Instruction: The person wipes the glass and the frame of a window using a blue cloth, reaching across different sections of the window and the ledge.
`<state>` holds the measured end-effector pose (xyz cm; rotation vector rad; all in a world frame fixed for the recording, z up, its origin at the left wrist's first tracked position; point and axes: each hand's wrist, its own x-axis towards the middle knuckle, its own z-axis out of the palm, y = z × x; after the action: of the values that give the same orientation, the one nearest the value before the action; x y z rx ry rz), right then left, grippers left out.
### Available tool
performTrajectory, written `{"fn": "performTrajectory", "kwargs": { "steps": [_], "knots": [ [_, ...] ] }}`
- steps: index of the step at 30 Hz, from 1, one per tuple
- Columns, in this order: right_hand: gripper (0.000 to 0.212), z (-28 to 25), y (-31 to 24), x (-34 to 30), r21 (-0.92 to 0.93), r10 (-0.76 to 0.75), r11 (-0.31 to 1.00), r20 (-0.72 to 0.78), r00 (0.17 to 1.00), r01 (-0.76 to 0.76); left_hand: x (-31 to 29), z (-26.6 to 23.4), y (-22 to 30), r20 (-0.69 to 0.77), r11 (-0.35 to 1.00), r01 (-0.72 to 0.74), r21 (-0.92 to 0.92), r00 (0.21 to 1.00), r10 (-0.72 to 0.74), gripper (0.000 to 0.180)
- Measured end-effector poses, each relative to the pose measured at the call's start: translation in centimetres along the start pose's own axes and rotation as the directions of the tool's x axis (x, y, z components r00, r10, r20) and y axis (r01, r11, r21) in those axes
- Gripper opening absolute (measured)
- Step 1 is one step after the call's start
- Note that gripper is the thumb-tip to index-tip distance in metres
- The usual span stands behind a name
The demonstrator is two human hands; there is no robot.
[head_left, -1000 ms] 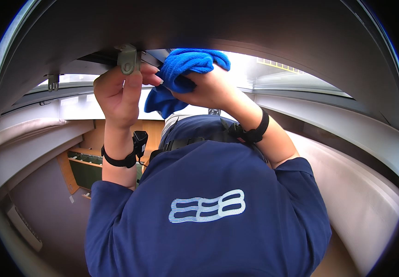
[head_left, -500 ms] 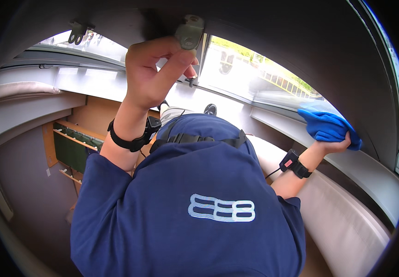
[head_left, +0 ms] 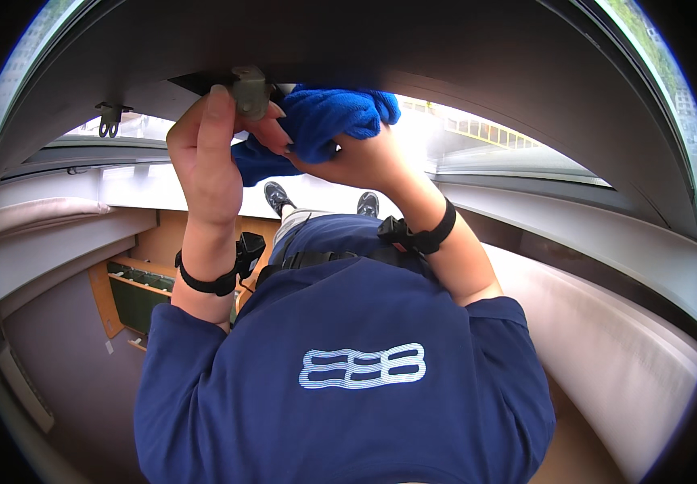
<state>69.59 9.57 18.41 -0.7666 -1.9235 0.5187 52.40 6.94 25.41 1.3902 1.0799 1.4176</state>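
Observation:
A small grey metal bracket [head_left: 250, 95] hangs from the underside of the dark window frame [head_left: 445, 60]. My left hand [head_left: 211, 157] is raised to it, with the thumb on one side and the fingers curled behind. In my right hand [head_left: 364, 161] is a bunched blue cloth [head_left: 328, 121], held up close beside the bracket. The cloth touches or overlaps the left fingertips, and a fold of it drops behind them. Part of the right fingers is hidden by the cloth.
Another dark bracket [head_left: 111, 118] with two loops hangs farther left. My shoes [head_left: 277, 197] are on a white surface by the window. To the right runs a pale padded ledge [head_left: 598, 347]. A wooden rack with green panels [head_left: 140, 302] stands at the left.
My right hand has brought the blue cloth from the far right to the bracket beside my left hand. My left hand stays at the bracket; the view has shifted somewhat.

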Motion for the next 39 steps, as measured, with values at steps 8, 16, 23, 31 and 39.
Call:
{"fn": "performTrajectory", "kwargs": {
  "steps": [8, 16, 23, 31, 39],
  "knots": [
    [0.026, -18.8, 4.8, -13.3, 0.165, 0.305, 0.950, -0.678, 0.668, -0.267, 0.0, -0.5, -0.8, -0.063, 0.995, -0.086, 0.047, 0.994, 0.089, 0.044],
    [0.030, -25.8, 4.7, -16.5, 0.324, 0.425, 0.899, -0.810, 0.404, -0.296, 0.6, -0.9, -1.8, 0.004, 0.979, -0.203, 0.008, 0.979, 0.203, 0.050],
    [0.021, -7.1, 2.3, -5.1, 0.179, 0.124, 0.977, -0.052, 0.991, -0.113, 0.0, -0.9, -2.1, 0.147, 0.984, -0.168, 0.052, 0.976, 0.159, 0.052],
    [0.022, -2.3, 1.1, -1.3, 0.183, 0.060, 0.981, 0.034, 0.998, -0.065, -0.4, -1.2, -2.7, 0.154, 0.975, -0.123, 0.184, 0.984, 0.095, 0.035],
    [0.025, -21.3, 4.5, -15.1, 0.153, 0.322, 0.933, -0.761, 0.564, -0.326, -0.3, -2.1, -3.2, 0.192, 0.977, -0.193, 0.095, 0.966, 0.172, 0.030]
  ]
}}
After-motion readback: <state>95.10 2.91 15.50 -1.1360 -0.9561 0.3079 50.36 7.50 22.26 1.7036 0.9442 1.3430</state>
